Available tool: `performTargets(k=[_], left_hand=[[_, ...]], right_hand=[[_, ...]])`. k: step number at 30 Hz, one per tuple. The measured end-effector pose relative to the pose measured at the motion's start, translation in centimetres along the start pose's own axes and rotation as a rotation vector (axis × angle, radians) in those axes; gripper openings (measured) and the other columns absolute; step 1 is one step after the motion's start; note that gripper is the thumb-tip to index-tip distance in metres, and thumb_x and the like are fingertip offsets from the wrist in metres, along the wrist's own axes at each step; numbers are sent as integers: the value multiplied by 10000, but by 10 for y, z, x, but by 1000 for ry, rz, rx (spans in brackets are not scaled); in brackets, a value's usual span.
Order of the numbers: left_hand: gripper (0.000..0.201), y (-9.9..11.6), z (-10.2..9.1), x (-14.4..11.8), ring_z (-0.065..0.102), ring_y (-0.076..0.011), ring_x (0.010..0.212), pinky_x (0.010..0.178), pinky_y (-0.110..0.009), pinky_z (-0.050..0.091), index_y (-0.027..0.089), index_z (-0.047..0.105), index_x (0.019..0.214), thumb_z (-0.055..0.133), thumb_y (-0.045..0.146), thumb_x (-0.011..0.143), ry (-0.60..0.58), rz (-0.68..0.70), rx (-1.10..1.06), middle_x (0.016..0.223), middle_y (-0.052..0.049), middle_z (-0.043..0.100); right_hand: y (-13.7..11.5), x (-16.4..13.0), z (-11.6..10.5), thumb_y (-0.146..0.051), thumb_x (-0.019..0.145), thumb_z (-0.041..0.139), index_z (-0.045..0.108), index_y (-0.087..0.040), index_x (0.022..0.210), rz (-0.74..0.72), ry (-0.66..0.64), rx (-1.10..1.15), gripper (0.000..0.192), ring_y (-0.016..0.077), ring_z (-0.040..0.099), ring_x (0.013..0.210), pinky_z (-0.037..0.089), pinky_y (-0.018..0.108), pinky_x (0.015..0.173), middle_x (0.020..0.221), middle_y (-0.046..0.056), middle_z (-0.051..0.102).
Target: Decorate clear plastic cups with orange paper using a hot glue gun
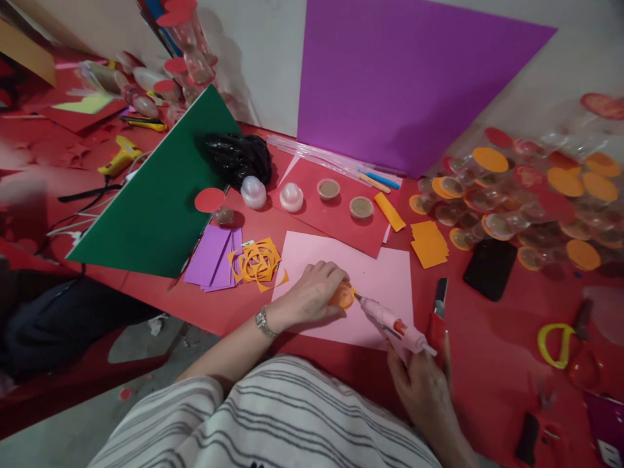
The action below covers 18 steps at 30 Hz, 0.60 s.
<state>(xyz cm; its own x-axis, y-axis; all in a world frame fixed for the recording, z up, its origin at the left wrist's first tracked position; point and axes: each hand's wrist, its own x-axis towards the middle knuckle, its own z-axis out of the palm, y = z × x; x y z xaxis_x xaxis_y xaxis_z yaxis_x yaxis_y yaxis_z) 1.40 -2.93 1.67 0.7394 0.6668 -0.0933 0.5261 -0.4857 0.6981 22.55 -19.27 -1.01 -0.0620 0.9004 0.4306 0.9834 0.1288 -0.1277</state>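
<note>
My left hand (319,292) is closed on a small orange disc (344,296), steadying it over a pink sheet (390,273); a clear round piece seems to lie on the disc, but its shape is hard to make out. In my right hand (422,383) is a pink glue gun (390,318), its nozzle at the disc's right edge. Left of the sheet are orange paper scraps (258,261) with round cut-outs and purple paper pieces (208,259). Behind it, clear plastic cups (291,196) and two small filled cups (328,189) stand in a row.
A green board (170,201) leans at the left beside a black plastic bag (238,156). Orange paper squares (429,244), a box cutter (440,299), a black phone (490,268) and yellow-handled scissors (556,344) lie at the right. Bottle-like plastic pieces (526,195) are piled behind them.
</note>
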Motion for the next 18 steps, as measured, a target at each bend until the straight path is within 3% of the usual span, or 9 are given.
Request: performTargets(k=[3, 7, 14, 18], left_hand=[[507, -1, 4, 2, 563, -286, 1036, 898, -417, 434, 187, 560, 1085, 862, 429, 758, 21, -37, 39, 1110, -95, 623], [416, -1, 8, 5, 572, -278, 999, 860, -396, 434, 190, 584, 1007, 830, 453, 797, 3, -41, 78, 1061, -86, 637], [328, 3, 7, 6, 614, -252, 979, 860, -365, 443, 181, 593, 990, 811, 370, 834, -27, -31, 78, 1071, -76, 653], [355, 2, 8, 6, 622, -251, 971, 846, -355, 449, 170, 596, 1006, 815, 386, 828, -29, -29, 99, 1069, -85, 656]], right_hand=[[-3, -1, -2, -341, 1062, 372, 553, -193, 886, -13, -14, 17, 293, 205, 637, 610, 471, 314, 581, 715, 76, 661], [-6, 0, -2, -322, 1062, 340, 543, -195, 871, -17, -29, 17, 307, 201, 583, 566, 412, 319, 521, 694, 74, 635], [-7, 23, -5, -249, 1035, 328, 575, -193, 894, -72, -94, -17, 290, 183, 564, 552, 411, 316, 562, 677, 50, 624], [-5, 38, -5, -256, 1050, 329, 593, -178, 905, -143, -53, -80, 311, 171, 569, 565, 426, 305, 591, 717, 64, 651]])
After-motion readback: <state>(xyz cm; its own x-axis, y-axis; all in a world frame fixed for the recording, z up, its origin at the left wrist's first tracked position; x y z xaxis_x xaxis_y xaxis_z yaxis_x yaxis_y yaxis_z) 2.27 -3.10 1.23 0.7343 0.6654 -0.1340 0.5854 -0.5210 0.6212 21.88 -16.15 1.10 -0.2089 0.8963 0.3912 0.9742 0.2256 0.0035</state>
